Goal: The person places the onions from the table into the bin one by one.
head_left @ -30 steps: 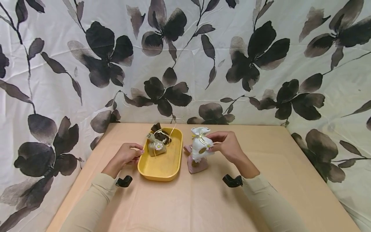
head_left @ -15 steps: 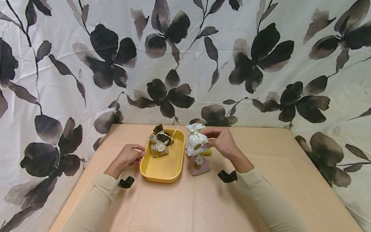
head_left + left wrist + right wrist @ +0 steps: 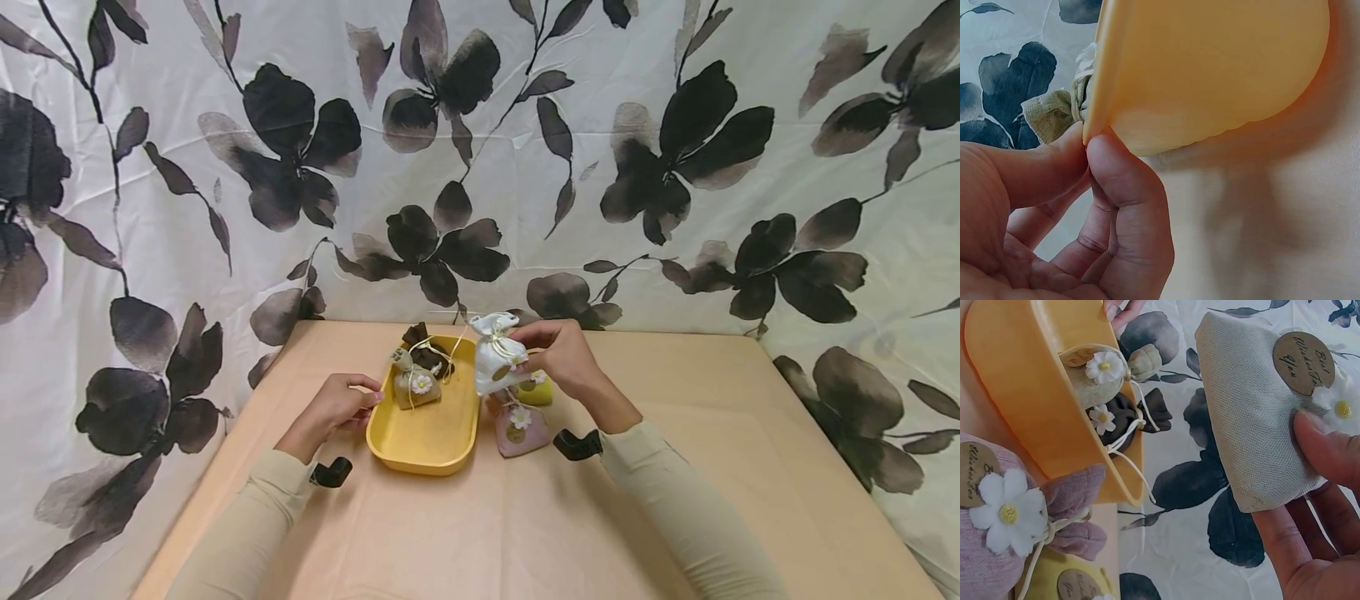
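Observation:
My right hand (image 3: 561, 358) pinches a white drawstring pouch (image 3: 495, 362) above the table, close to the tray's right rim. In the right wrist view that pouch (image 3: 1254, 412) shows a round paper label and a white daisy. The left hand (image 3: 339, 408) pinches the left rim of a yellow tray (image 3: 423, 446); the left wrist view shows thumb and forefinger meeting on the tray's edge (image 3: 1100, 87). Inside the tray, at its far left, lie a tan pouch (image 3: 414, 395) with a daisy and a dark brown pouch (image 3: 431, 360).
Right of the tray, a pink pouch (image 3: 517, 437) lies on the table (image 3: 480, 533), with a yellow-green pouch (image 3: 538, 392) just behind it, partly covered by the right hand. A floral curtain (image 3: 525, 167) hangs behind the table's far edge.
My right hand has carried the white pouch leftward and slightly up, from over the pink pouch to beside the tray's rim. The yellow-green pouch has come into sight. The left hand stays on the tray.

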A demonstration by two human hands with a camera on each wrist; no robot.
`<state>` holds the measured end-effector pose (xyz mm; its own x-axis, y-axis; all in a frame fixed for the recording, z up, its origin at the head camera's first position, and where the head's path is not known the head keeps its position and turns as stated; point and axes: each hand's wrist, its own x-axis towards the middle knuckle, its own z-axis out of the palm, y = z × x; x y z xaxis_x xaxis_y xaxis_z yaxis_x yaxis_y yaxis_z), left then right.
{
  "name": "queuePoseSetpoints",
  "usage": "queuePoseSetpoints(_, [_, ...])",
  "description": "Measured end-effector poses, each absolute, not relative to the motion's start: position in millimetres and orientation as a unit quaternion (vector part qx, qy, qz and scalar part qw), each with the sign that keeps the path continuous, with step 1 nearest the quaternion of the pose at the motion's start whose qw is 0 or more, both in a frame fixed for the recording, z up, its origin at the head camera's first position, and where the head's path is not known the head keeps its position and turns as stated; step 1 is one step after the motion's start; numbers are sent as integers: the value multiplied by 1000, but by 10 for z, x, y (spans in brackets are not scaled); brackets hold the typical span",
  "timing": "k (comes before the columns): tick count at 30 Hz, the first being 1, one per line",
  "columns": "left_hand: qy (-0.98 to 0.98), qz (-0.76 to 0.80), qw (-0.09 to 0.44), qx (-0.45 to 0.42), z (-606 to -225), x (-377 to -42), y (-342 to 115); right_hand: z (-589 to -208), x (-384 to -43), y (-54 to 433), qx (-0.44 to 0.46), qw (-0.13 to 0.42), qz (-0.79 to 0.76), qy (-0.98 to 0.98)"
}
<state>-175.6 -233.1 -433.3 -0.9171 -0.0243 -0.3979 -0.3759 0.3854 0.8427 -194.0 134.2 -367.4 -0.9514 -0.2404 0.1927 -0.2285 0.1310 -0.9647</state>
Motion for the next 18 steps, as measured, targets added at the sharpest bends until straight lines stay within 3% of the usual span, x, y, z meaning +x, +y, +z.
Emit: queuePoseSetpoints(18, [817, 537, 162, -132, -4309, -1760, -2312, -3657, -2110, 1144, -153, 24, -629, 762])
